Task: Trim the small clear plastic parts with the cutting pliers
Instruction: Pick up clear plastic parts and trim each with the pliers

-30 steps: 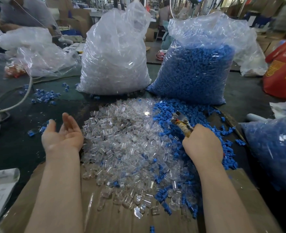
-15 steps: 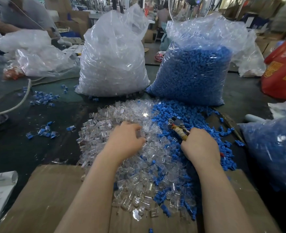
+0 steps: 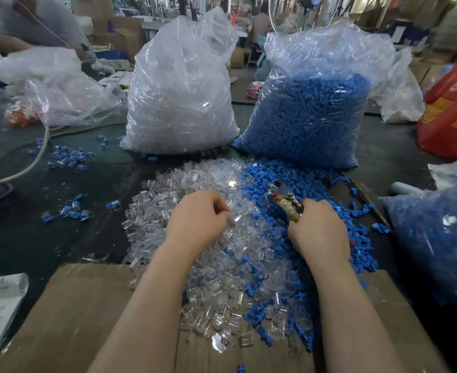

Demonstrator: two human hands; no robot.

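Clear parts [image 3: 195,254] under both hands (heaped).

Clear parts [image 3: 195,200]: small see-through plastic pieces in a loose heap on the table, spilling at 6 o'clock onto cardboard, touching blue pieces at 3 o'clock. One clear piece [image 3: 235,219] is pinched in my left fingers above the heap.

Pliers [image 3: 285,201]: in my right fist, wrapped handle, metal head pointing to 11 o'clock over the blue pieces.

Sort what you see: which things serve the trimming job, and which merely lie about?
In use: cutting pliers in right hand; left hand on clear parts pile.

Lying about: blue parts, red bag, white cable.
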